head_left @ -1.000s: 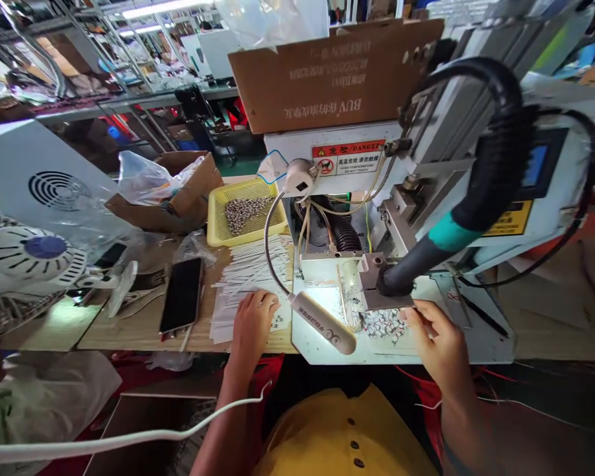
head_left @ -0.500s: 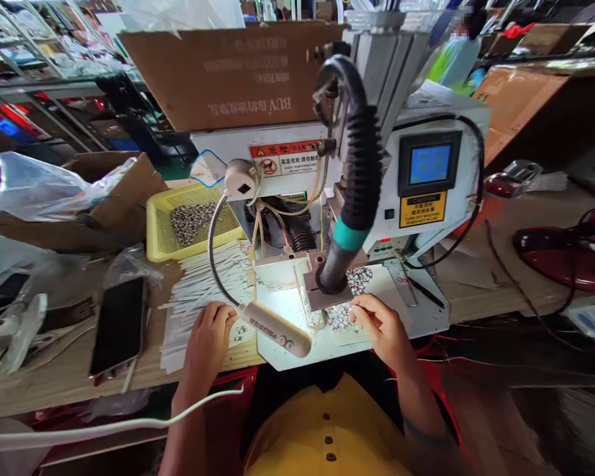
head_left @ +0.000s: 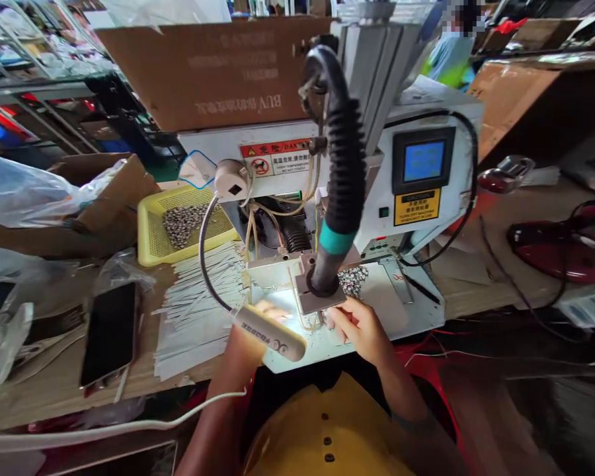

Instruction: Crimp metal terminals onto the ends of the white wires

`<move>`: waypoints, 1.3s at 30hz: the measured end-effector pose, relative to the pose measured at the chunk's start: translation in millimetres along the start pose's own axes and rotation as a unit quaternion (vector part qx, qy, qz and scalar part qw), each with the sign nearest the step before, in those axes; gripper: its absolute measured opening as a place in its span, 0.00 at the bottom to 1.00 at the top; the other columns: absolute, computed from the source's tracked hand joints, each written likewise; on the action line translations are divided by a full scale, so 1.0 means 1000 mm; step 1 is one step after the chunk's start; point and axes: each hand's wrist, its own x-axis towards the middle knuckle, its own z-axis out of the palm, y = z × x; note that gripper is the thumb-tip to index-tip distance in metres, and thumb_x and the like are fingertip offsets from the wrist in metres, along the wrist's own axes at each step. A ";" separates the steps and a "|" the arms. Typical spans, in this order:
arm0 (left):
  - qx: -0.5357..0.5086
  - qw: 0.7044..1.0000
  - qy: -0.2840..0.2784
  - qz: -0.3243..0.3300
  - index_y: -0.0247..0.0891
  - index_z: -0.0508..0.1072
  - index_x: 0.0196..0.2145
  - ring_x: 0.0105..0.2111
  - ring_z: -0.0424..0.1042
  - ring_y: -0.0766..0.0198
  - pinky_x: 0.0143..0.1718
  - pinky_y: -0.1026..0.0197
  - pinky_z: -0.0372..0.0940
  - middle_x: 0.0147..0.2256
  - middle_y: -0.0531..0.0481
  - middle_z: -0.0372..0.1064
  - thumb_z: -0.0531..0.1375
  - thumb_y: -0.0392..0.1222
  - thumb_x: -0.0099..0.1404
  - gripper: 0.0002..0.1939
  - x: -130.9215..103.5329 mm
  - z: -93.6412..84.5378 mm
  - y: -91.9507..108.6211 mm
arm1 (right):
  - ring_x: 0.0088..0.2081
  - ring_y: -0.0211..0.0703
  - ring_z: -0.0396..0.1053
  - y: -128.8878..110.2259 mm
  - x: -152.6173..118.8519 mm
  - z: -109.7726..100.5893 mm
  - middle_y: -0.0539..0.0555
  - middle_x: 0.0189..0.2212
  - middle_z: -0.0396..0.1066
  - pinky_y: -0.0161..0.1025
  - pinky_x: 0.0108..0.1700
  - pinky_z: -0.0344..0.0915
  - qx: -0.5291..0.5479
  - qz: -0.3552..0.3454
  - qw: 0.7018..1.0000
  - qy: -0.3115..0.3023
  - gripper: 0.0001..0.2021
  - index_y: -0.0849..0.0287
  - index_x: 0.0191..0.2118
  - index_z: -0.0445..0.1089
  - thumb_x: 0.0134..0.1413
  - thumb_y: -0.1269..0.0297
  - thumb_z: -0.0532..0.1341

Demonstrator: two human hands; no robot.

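My left hand (head_left: 272,311) is on the white base plate (head_left: 290,365) of a soldering-type machine, brightly lit and partly hidden behind the gooseneck lamp (head_left: 270,332). Glare and blur hide what its fingers do. Just right of the machine's metal head (head_left: 320,297), my right hand (head_left: 361,328) has thumb and fingers drawn together. Whatever they pinch is too small to make out. Behind that hand lies a heap of small metallic parts (head_left: 353,281). A thick black ribbed hose (head_left: 346,158) with a teal band runs down into the head.
Thin white strips (head_left: 198,291) lie left of the plate, with a yellow basket (head_left: 146,231) of small parts behind them. A phone (head_left: 110,334) and an open carton (head_left: 74,231) are further left. A control screen (head_left: 424,160) faces me. A person (head_left: 451,53) is in the background.
My left hand has moved right from the paper strips to under the lamp. My right hand has shifted slightly left, closer to the machine head. The view has shifted a little.
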 end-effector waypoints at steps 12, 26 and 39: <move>-0.080 0.994 -0.004 -0.079 0.42 0.55 0.16 0.19 0.55 0.66 0.25 0.64 0.62 0.15 0.57 0.46 0.51 0.41 0.64 0.18 0.007 0.041 0.018 | 0.15 0.30 0.53 0.011 0.010 0.019 0.43 0.14 0.54 0.31 0.16 0.48 0.010 0.025 1.000 -0.014 0.14 0.57 0.23 0.57 0.58 0.61 0.55; -0.159 0.987 0.025 -0.024 0.40 0.64 0.18 0.22 0.63 0.66 0.25 0.64 0.65 0.22 0.51 0.63 0.51 0.41 0.62 0.15 0.014 0.034 0.028 | 0.15 0.30 0.51 0.010 0.008 0.019 0.42 0.15 0.53 0.31 0.18 0.49 0.009 0.018 1.000 -0.009 0.11 0.56 0.26 0.57 0.57 0.62 0.55; -0.105 0.994 0.025 -0.023 0.41 0.58 0.14 0.22 0.63 0.66 0.24 0.65 0.65 0.18 0.53 0.59 0.51 0.38 0.63 0.20 0.013 0.034 0.028 | 0.15 0.30 0.52 0.014 0.010 0.019 0.41 0.14 0.53 0.31 0.19 0.50 -0.007 0.010 1.000 -0.006 0.10 0.57 0.26 0.56 0.57 0.64 0.56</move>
